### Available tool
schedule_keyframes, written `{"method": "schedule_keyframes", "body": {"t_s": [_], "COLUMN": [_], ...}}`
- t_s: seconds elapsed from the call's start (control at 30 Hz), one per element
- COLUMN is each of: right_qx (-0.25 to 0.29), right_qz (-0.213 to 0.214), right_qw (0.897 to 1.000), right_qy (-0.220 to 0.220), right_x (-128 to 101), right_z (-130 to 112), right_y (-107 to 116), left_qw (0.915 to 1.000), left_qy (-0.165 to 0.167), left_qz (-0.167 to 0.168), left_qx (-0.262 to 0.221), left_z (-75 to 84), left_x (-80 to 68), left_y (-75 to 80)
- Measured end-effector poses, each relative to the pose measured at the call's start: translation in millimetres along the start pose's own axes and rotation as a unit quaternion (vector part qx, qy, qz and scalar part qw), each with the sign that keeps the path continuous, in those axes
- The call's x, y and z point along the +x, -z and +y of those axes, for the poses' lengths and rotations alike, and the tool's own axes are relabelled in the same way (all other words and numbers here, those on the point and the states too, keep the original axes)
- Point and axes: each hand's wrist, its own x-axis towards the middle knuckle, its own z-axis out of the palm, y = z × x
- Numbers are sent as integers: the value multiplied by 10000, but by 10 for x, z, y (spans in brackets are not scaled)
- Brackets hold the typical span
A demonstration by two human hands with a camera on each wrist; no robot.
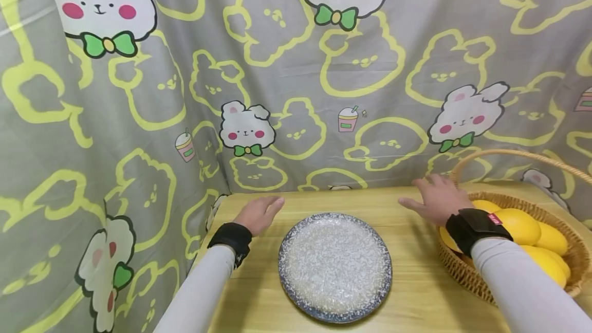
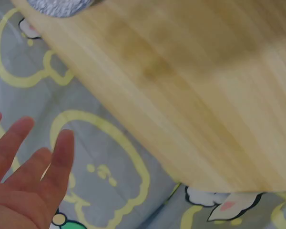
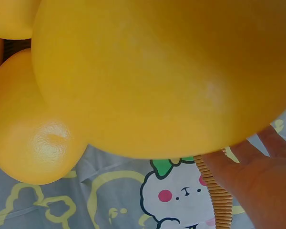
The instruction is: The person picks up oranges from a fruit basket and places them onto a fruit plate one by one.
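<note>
My left hand (image 1: 260, 215) hovers left of a round speckled plate (image 1: 335, 266) with a dark blue rim. Its fingers are extended and hold nothing; in the left wrist view the same hand (image 2: 28, 186) appears with fingers spread. On the right, my right hand (image 1: 439, 199) is held over the near-left rim of a wicker basket (image 1: 464, 276), fingers spread with nothing in them. Smooth yellow fruits (image 1: 550, 238) are piled in the basket, partly hidden by my wrist and sleeve. One large yellow fruit (image 3: 157, 95) fills much of the right wrist view, overlapping the fingertips there.
The plate and basket stand on a light wooden table (image 1: 250, 292). A grey curtain (image 1: 287, 76) with rabbit and bear drawings hangs behind and along the left side. The basket's tall arched handle (image 1: 522, 153) rises beside my right hand.
</note>
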Motion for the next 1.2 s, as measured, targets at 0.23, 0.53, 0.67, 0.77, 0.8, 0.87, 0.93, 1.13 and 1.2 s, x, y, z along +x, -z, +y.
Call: {"method": "schedule_keyframes", "body": {"t_s": [0.23, 0.53, 0.67, 0.77, 0.8, 0.87, 0.93, 1.13, 1.2], "right_qx": [-16, -44, -49, -64, -62, -58, -61, -120, -119], "right_qz": [24, -8, 1, 13, 11, -15, -40, -76, -83], "right_qw": [10000, 10000, 10000, 10000, 10000, 9999, 9999, 9998, 9997], "right_qy": [43, -20, -44, -46, -56, -88, -120, -160, -175], "right_x": [-6, -6, -10, -18, -20, -23, -25, -28, -32], "right_z": [9, 23, 16, 12, 11, 13, 18, 38, 38], "right_y": [-30, -37, -38, -41, -42, -41, -38, -32, -30], "left_qw": [9998, 9995, 9996, 9995, 9994, 9994, 9993, 9996, 9995], "left_qy": [122, 263, 246, 291, 305, 288, 269, 170, 218], "left_qz": [152, -146, -102, -130, -146, -196, -249, -208, -227], "left_qx": [18, 84, 46, 30, 30, 28, 41, 82, 55], "left_z": [-4, -41, -61, -83, -94, -120, -151, -172, -149], "left_x": [-61, -69, -60, -69, -74, -80, -89, -107, -123], "left_y": [-92, -177, -212, -253, -272, -314, -361, -451, -461]}}
